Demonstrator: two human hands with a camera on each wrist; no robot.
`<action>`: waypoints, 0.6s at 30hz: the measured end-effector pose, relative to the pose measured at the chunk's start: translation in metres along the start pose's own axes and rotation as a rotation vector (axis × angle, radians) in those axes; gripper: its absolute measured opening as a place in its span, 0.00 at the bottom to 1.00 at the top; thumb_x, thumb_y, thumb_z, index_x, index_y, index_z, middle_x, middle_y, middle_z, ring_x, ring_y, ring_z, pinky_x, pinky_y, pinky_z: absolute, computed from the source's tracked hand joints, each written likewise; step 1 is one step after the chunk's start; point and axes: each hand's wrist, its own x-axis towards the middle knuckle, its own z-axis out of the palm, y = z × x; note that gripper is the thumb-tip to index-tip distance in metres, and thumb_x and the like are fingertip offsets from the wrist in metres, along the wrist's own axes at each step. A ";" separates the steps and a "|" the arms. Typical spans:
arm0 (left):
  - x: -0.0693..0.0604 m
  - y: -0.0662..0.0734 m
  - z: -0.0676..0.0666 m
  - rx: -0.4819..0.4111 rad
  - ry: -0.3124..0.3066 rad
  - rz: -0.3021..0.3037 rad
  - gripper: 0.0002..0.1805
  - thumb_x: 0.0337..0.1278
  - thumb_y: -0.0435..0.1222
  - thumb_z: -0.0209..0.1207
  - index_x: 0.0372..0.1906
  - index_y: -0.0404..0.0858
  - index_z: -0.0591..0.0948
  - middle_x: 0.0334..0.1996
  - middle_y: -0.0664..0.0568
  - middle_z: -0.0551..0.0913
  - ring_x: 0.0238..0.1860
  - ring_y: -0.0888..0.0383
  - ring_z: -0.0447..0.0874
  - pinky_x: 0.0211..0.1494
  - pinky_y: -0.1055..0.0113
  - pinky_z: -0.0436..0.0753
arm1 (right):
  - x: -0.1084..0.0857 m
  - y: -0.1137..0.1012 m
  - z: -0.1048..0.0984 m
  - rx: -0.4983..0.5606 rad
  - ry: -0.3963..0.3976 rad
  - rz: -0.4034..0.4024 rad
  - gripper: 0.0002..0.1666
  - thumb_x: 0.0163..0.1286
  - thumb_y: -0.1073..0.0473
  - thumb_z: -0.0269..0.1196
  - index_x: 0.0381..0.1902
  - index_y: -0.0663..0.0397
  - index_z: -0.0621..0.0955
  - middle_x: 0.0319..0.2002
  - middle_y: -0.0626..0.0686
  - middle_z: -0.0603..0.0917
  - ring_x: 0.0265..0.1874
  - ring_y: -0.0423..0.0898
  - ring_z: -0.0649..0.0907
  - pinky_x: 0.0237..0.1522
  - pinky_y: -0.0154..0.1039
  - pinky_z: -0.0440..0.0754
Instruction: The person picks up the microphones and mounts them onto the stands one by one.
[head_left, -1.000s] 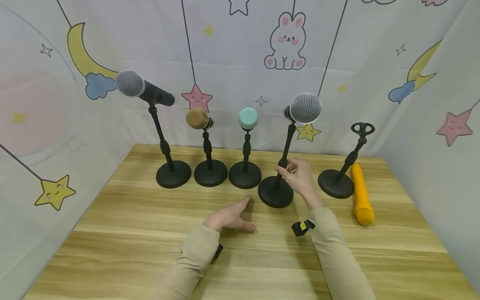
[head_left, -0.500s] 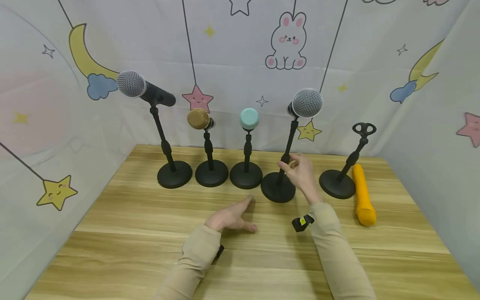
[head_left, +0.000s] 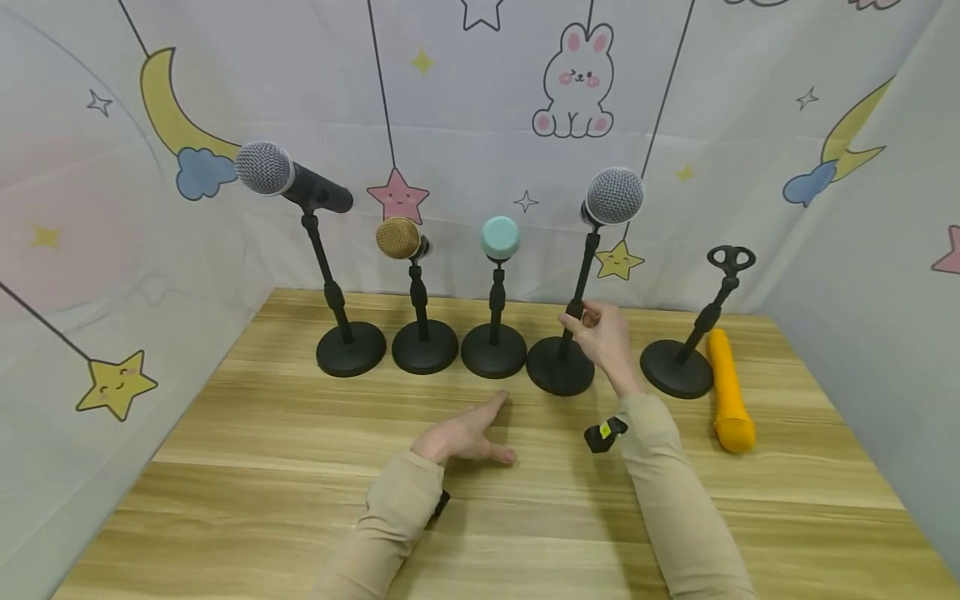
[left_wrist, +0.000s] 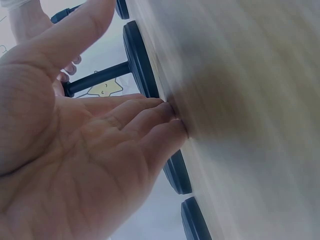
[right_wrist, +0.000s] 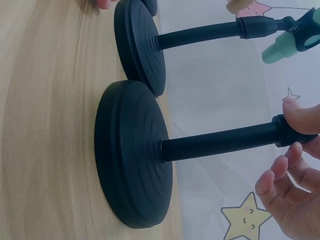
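My right hand (head_left: 606, 337) pinches the pole of a black microphone stand (head_left: 561, 367) between thumb and fingers, at the collar above the base. A microphone with a silver mesh head (head_left: 615, 197) sits in that stand's clip. In the right wrist view the stand's round base (right_wrist: 135, 155) is close to the tabletop; whether it touches cannot be told. My left hand (head_left: 463, 435) rests on the table with straight fingers, thumb spread, holding nothing. Its fingertips (left_wrist: 175, 125) touch the wood in the left wrist view. The neighbouring stand (head_left: 493, 350) carries a mint-green microphone (head_left: 500, 238).
Further left stand one stand with a gold-headed microphone (head_left: 399, 238) and a taller one with a black microphone (head_left: 318, 190). To the right, a stand with a bare clip (head_left: 677, 367) leans beside an orange microphone (head_left: 729, 392) lying on the table. A patterned cloth (head_left: 450, 108) hangs behind.
My right hand has moved the stand with the silver-headed microphone away from me and slightly right, level with the row. The left hand has stayed in place.
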 end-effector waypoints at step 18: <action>-0.001 0.001 0.000 0.002 0.002 -0.011 0.54 0.61 0.46 0.68 0.81 0.39 0.48 0.81 0.43 0.53 0.81 0.40 0.51 0.81 0.46 0.57 | 0.014 0.001 0.000 -0.019 -0.044 0.079 0.35 0.72 0.50 0.65 0.67 0.69 0.73 0.40 0.68 0.86 0.43 0.64 0.85 0.47 0.56 0.83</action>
